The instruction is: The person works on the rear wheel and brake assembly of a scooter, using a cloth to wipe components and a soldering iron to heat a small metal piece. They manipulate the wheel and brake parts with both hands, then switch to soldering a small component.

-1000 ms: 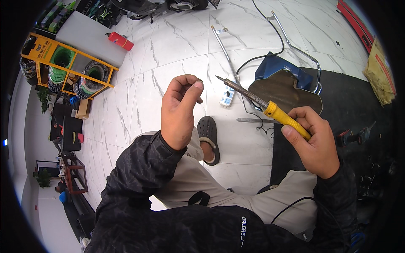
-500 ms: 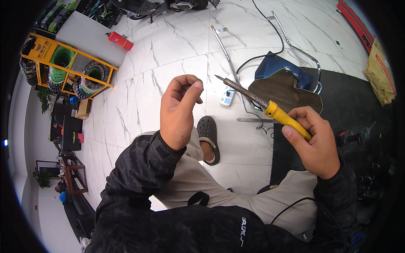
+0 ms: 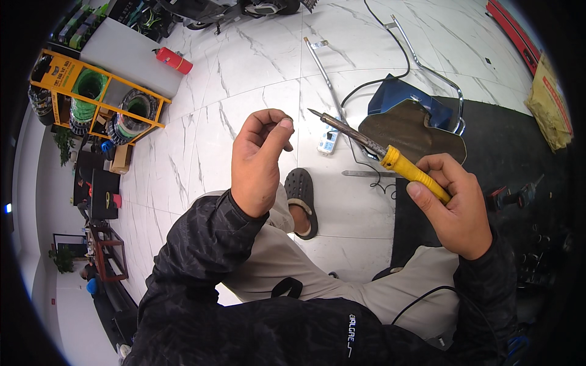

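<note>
My right hand [image 3: 455, 204] grips the yellow handle of a soldering iron [image 3: 400, 163]. Its metal barrel slants up and to the left, ending in a pointed tip held in the air. To the left of that tip is my left hand [image 3: 261, 161], raised, with thumb and forefinger pressed together and the other fingers curled. Whatever sits in that pinch, if anything, is too small to make out. The tip and the left fingers are apart.
Beyond the iron lie a white power strip [image 3: 328, 141], a bent metal tube frame [image 3: 323, 67] and a brown-and-blue folded piece [image 3: 412, 125]. A black mat [image 3: 497, 140] covers the right floor, with a cordless drill [image 3: 519, 196]. A yellow rack [image 3: 137, 91] and fire extinguisher [image 3: 173, 60] stand left.
The soldering iron's tip has shifted very slightly to the left. Both hands otherwise keep their places.
</note>
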### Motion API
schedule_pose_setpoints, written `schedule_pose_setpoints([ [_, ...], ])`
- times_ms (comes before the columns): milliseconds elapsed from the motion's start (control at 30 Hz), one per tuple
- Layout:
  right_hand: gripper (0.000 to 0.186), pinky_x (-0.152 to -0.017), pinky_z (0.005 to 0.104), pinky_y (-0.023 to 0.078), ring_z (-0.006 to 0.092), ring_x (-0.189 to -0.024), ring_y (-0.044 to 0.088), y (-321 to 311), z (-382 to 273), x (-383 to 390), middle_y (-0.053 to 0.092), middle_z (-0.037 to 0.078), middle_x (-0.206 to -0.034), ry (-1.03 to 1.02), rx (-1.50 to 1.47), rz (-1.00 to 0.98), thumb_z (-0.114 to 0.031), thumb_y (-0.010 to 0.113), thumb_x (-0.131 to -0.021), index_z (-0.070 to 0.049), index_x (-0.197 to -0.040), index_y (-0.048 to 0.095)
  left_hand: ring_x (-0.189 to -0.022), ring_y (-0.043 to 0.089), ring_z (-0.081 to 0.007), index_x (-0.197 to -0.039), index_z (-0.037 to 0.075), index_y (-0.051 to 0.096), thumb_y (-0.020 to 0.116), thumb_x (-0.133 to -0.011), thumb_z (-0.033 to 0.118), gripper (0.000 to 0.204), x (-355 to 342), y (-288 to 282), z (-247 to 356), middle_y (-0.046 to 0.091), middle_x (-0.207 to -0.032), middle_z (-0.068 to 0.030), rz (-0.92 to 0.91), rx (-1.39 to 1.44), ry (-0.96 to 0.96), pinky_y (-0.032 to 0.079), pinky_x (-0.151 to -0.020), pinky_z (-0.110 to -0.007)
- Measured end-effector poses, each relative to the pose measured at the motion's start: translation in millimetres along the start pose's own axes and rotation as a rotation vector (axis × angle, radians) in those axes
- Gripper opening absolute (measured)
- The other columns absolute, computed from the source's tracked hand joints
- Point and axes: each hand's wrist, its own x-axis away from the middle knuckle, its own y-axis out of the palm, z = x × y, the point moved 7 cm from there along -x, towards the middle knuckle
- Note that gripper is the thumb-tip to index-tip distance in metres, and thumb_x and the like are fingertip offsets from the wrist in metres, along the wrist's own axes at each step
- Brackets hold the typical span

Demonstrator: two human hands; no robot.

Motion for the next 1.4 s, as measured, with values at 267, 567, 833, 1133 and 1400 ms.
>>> schedule_pose_setpoints([
  [267, 0.030, -0.062, 0.0283, 0.047, 0.0144, -0.062, 0.064, 0.3, 0.9, -0.7, 0.073, 0.016, -0.076, 0.017, 0.020, -0.003, -0.018, 0.075, -0.099, 0.004, -0.113, 0.063, -0.102, 0.060, -0.0131, -0.118, 0.003, 0.065, 0.068, -0.103, 0.017, 0.020, -0.6, -0.4, -0.6, 0.066, -0.111, -0.0041, -0.021, -0.014, -0.003, 0.049, -0.089, -0.030],
  [567, 0.030, -0.062, 0.0292, 0.047, 0.0167, -0.063, 0.065, 1.1, 2.4, 0.7, 0.071, 0.015, -0.076, 0.028, 0.027, -0.007, -0.021, 0.073, -0.101, 0.005, -0.113, 0.064, -0.095, 0.059, -0.0131, -0.116, 0.003, 0.063, 0.066, -0.105, 0.016, 0.017, 2.0, -0.4, 7.9, 0.064, -0.109, -0.0045, -0.015, 0.021, 0.075, 0.049, -0.085, -0.030],
  [833, 0.029, -0.062, 0.0310, 0.049, 0.0186, -0.063, 0.066, -0.2, 0.9, 0.5, 0.070, 0.014, -0.075, -0.024, 0.030, 0.015, -0.022, 0.072, -0.102, 0.006, -0.112, 0.070, -0.078, 0.053, -0.0105, -0.103, 0.000, 0.059, 0.060, -0.106, 0.008, 0.009, 42.8, 23.6, 39.4, 0.063, -0.094, -0.0068, -0.305, 0.044, 0.399, 0.046, -0.073, -0.027],
  [1133, 0.030, -0.059, 0.0290, 0.045, 0.0138, -0.061, 0.059, 6.2, 4.6, -5.9, 0.064, 0.008, -0.070, -0.058, 0.019, 0.020, -0.022, 0.067, -0.106, 0.007, -0.112, 0.070, -0.073, 0.064, -0.0141, -0.098, 0.000, 0.069, 0.072, -0.104, 0.019, 0.020, 95.4, 89.2, -22.7, 0.071, -0.084, -0.0071, -0.905, -0.288, -0.170, 0.051, -0.067, -0.031],
  [1400, 0.026, -0.061, 0.0307, 0.048, 0.0162, -0.061, 0.064, 4.3, 7.9, -7.1, 0.067, 0.014, -0.071, -0.021, 0.024, 0.014, -0.018, 0.072, -0.102, 0.006, -0.111, 0.068, -0.068, 0.064, -0.0142, -0.101, 0.000, 0.069, 0.073, -0.104, 0.023, 0.023, 90.9, 85.8, -27.6, 0.071, -0.082, -0.0075, -0.922, -0.358, -0.164, 0.051, -0.063, -0.030],
])
